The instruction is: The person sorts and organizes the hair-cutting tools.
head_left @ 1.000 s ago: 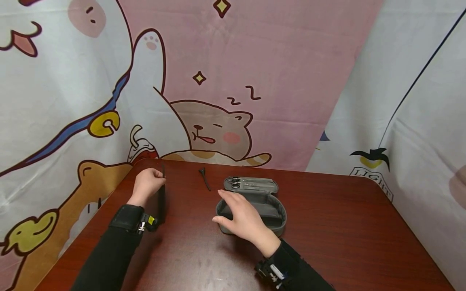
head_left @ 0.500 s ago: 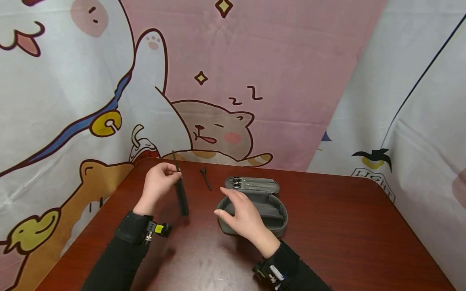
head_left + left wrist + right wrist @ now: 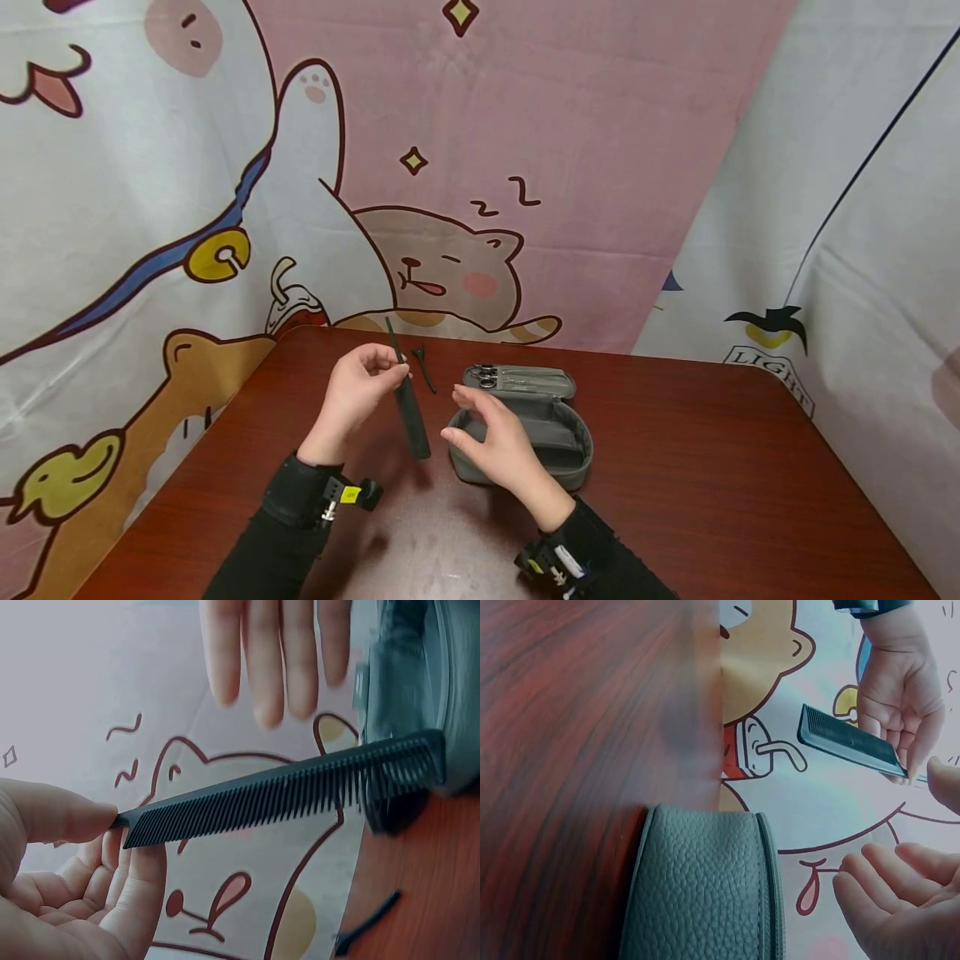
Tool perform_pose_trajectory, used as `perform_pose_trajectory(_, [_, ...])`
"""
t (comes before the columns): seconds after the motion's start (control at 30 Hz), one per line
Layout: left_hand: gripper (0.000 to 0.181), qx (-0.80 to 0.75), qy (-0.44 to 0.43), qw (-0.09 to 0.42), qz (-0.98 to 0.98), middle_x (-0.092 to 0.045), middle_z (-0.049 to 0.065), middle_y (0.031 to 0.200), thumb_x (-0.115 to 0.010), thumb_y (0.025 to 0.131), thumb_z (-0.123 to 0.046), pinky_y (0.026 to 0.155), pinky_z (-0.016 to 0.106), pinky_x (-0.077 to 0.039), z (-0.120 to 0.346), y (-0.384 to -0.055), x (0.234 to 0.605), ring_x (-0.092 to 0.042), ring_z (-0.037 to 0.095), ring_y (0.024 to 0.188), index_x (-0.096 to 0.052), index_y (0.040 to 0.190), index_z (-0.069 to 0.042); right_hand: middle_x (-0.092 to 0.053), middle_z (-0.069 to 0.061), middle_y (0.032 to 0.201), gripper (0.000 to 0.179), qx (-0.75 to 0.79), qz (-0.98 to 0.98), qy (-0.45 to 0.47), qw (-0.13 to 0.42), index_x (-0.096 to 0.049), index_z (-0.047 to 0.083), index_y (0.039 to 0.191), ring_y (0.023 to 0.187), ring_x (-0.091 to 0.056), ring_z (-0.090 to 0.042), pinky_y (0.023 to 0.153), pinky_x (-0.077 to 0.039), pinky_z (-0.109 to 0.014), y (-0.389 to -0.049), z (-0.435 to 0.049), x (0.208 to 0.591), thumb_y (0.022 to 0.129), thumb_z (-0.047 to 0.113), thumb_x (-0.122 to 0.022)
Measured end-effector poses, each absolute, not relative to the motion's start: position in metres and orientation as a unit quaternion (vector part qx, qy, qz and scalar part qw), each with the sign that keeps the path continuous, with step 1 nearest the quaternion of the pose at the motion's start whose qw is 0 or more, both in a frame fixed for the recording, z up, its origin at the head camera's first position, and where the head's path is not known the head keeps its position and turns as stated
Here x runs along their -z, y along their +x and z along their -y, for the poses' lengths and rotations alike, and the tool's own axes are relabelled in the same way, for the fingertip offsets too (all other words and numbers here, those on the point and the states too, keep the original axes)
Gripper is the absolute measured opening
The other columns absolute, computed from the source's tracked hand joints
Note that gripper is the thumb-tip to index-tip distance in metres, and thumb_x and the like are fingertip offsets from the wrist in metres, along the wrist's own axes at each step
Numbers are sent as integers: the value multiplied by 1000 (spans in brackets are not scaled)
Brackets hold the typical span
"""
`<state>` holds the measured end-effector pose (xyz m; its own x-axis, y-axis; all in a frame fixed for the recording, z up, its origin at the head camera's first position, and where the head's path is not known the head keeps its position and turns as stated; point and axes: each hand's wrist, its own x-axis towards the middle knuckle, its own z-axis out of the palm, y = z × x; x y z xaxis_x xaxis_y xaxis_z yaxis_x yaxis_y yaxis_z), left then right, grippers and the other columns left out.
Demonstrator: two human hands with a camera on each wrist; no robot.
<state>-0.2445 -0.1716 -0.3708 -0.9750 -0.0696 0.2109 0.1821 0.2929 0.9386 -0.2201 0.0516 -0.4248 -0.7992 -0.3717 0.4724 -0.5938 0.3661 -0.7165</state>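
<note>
Left grip pinches the comb, now nearer the case from nine o'clock, seemingly handy; right grip is loose, empty.

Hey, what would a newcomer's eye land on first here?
Probably the big pink-and-white cartoon backdrop behind the table. Next, perhaps, the dark comb pinched in the left hand, then the open gray case on the table, by the right hand.

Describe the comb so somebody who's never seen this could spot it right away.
On the reddish-brown table sits an open grey case. Left of it, the left hand pinches the dark comb by its thin tail. Unlike the small dark tool lying nearby, it has a long row of teeth.
</note>
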Motion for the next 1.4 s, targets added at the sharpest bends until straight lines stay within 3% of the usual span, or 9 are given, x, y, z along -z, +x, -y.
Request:
perform_pose_trajectory(0.23, [15, 645, -57, 80, 758, -63, 10, 89, -70, 90, -3, 74, 28, -54, 158, -237, 372, -61, 17, 78, -61, 99, 5, -58, -15, 135, 56, -573, 770, 278, 36, -48, 4, 144, 123, -56, -27, 98, -47, -46, -220, -53, 426, 94, 16, -70])
perform_pose_trajectory(0.4, [14, 668, -94, 72, 735, -65, 10, 90, -69, 91, -2, 75, 30, -54, 151, -235, 373, -64, 18, 80, -61, 100, 5, -57, -20, 135, 54, -614, 743, 267, 13, -48, 3, 143, 123, -56, -31, 99, -47, -46, -219, -53, 426, 94, 11, -70])
perform_pose_trajectory(0.7, [14, 676, -128, 71, 722, -66, 11, 91, -69, 91, -3, 77, 36, -55, 143, -233, 374, -65, 21, 81, -63, 101, 5, -60, -22, 128, 48, -637, 727, 255, 16, -51, -3, 137, 119, -58, -35, 95, -50, -34, -220, -51, 427, 93, 7, -69])
perform_pose_trajectory(0.93, [13, 671, -135, 77, 725, -66, 13, 91, -70, 91, -4, 77, 37, -54, 139, -232, 374, -65, 24, 82, -64, 100, 4, -63, -14, 123, 45, -634, 735, 241, 18, -55, 1, 135, 114, -61, -28, 93, -51, -32, -218, -51, 426, 93, 9, -70])
perform_pose_trajectory(1.4, [13, 669, -161, 93, 720, -68, 16, 92, -70, 91, -4, 77, 43, -54, 134, -230, 376, -65, 25, 81, -65, 100, 4, -69, -4, 95, 15, -616, 754, 220, 62, -70, 6, 108, 86, -64, -16, 74, -53, -27, -218, -50, 425, 94, 10, -69])
